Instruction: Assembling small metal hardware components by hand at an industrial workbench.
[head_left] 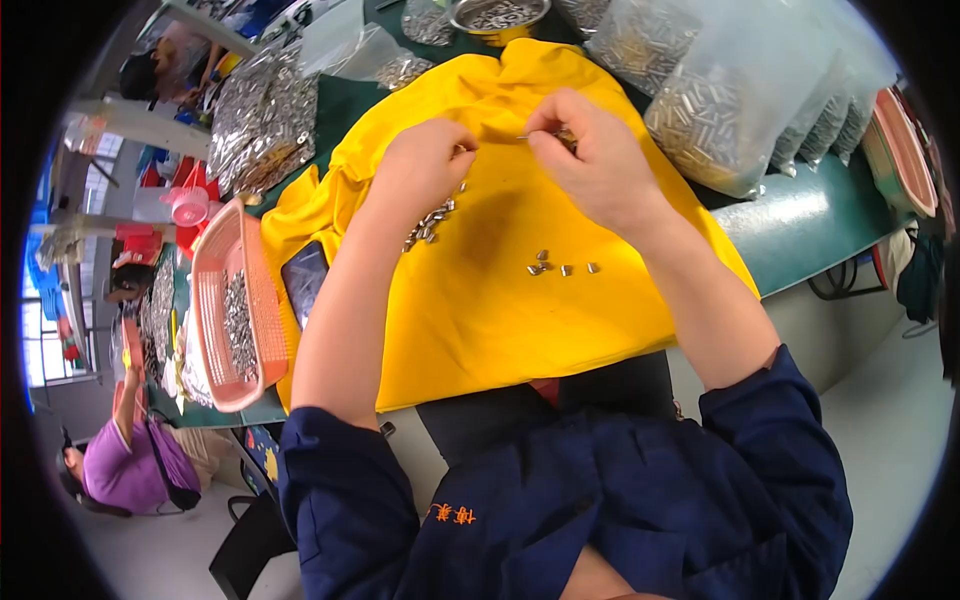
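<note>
Over the yellow cloth [470, 325], my left hand [425, 165] is closed, thumb and fingertips pinched together; what they hold is too small to make out. To its right, my right hand [592, 155] pinches a small metal part [566, 139], mostly hidden by the fingers. A thin tip pokes out from this hand toward the left one. The two hands are apart. Below my left hand, beside the forearm, lies a small pile of short silvery metal pieces [430, 224]. Several more loose metal pieces [541, 267] are scattered nearer me, between the forearms.
At left stands a pink basket [268, 325] of small metal parts, with a bag of shiny parts [262, 125] beyond. A metal bowl [498, 36] sits at the far edge. Filled clear bags [705, 130] crowd the green table [805, 235] at right. Another person [140, 465] is far left.
</note>
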